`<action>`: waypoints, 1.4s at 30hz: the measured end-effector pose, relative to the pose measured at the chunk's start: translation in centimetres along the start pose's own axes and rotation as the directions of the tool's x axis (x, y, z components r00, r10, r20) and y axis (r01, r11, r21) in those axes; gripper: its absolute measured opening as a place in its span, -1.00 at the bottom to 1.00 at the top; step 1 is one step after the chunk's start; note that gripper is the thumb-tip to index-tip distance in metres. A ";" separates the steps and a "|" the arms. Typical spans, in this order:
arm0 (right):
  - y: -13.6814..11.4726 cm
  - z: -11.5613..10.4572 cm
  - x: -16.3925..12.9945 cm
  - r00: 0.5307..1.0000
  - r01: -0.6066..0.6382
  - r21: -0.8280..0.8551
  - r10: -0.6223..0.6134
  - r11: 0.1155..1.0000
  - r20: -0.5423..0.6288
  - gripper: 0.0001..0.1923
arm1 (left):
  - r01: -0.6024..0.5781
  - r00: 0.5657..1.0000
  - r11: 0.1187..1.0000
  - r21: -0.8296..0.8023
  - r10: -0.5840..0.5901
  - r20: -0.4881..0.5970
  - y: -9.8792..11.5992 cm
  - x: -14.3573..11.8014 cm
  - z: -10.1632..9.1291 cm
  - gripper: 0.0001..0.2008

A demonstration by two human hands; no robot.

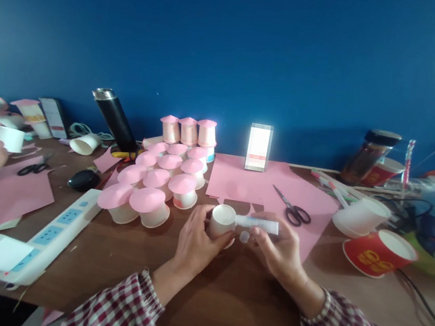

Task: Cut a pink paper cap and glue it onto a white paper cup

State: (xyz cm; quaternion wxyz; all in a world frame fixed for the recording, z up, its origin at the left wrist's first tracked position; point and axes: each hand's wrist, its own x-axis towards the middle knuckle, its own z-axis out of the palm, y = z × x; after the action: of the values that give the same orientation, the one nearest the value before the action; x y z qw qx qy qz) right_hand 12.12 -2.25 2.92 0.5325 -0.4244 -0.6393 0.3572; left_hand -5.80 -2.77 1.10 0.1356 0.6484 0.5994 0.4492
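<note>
Left of the small white paper cup (223,220) stand matte pink-capped cups (155,183) in rows on the wooden tabletop (228,298); my left hand (199,238) has its fingers curled round the cup; my right hand (276,245) pinches a white glue tube (259,224), nozzle at the cup's rim; black-handled scissors (293,209) lie on pink paper just right; the tube's label is unreadable.

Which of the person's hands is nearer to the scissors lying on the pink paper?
The right hand, holding a glue tube, sits just below the scissors. The left hand, gripping a small paper cup, is farther left.
</note>
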 end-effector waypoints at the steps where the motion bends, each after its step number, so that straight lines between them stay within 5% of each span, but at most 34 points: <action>1: -0.1 -0.1 0.1 1.000 0.004 -0.018 -0.005 1.000 -0.019 -0.80 | -0.006 1.000 1.000 0.008 0.006 -0.008 0.0 0.0 0.0 -0.50; 9: -0.5 0.2 0.0 0.995 0.094 -0.143 -0.092 0.985 0.026 -0.84 | -0.085 0.996 0.994 0.064 0.086 -0.017 0.0 0.0 -0.2 -0.53; 16: -0.3 -0.3 0.3 0.994 0.044 -0.170 -0.027 0.984 0.103 -0.85 | -0.086 0.995 0.995 0.051 0.088 -0.037 0.0 0.1 -0.3 -0.53; 23: -0.5 -0.8 1.1 0.997 -0.072 -0.018 0.071 0.997 -0.033 -0.83 | -0.016 0.999 1.000 -0.017 0.016 -0.032 -0.1 0.1 -0.2 -0.49; 28: 1.1 -2.0 2.8 0.985 -0.140 0.154 0.153 0.978 -0.075 -0.66 | -0.069 0.997 0.995 -0.073 0.068 -0.019 -0.2 0.1 -0.3 -0.49; 31: 2.6 -3.6 3.8 0.987 -0.150 -0.122 0.141 0.981 -0.077 -0.57 | -0.096 0.995 0.992 -0.080 0.096 -0.001 -0.2 0.2 -0.4 -0.51; 35: 3.9 -5.0 4.4 0.997 -0.080 -0.571 0.071 0.817 -0.039 -0.70 | -0.111 0.993 0.990 -0.085 0.113 0.020 -0.2 0.3 -0.4 -0.50; 42: 4.2 -4.2 4.1 0.999 0.048 -0.766 -0.012 0.641 0.052 -0.73 | -0.123 0.991 0.991 -0.056 0.126 0.047 -0.1 0.1 -0.4 -0.45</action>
State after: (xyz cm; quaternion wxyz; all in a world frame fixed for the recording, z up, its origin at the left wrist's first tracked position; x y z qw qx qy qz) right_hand 16.59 3.11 1.41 0.2950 -0.5917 -0.7484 0.0532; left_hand -6.21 -2.78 1.33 0.1395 0.6917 0.5421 0.4563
